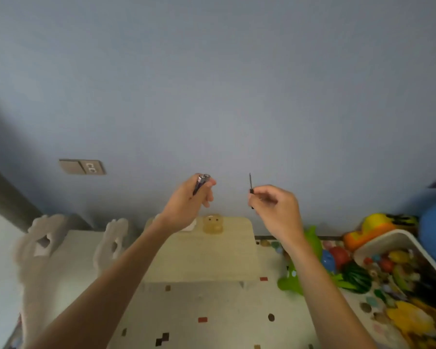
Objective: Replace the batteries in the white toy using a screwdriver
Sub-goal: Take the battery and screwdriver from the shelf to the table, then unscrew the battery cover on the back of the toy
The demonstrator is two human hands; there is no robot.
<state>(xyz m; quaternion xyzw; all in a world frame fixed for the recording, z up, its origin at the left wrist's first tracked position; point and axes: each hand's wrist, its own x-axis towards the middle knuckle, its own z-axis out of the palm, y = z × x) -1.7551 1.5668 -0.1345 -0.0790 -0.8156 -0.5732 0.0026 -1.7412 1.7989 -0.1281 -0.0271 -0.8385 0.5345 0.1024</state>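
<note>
Both hands raised above the worktop (202, 258)
Left hand (186, 200) grips two batteries (201, 183); right hand (275, 205) pinches the screwdriver (250, 185).

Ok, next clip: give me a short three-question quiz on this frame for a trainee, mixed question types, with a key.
1. True or false: the left hand holds two batteries.
2. The screwdriver in the right hand points its tip: A) upward, B) downward, C) sideways toward the batteries.
3. Fill in: the toy bin lies on the person's ___ side.
Key: 1 true; 2 A; 3 right.
</note>
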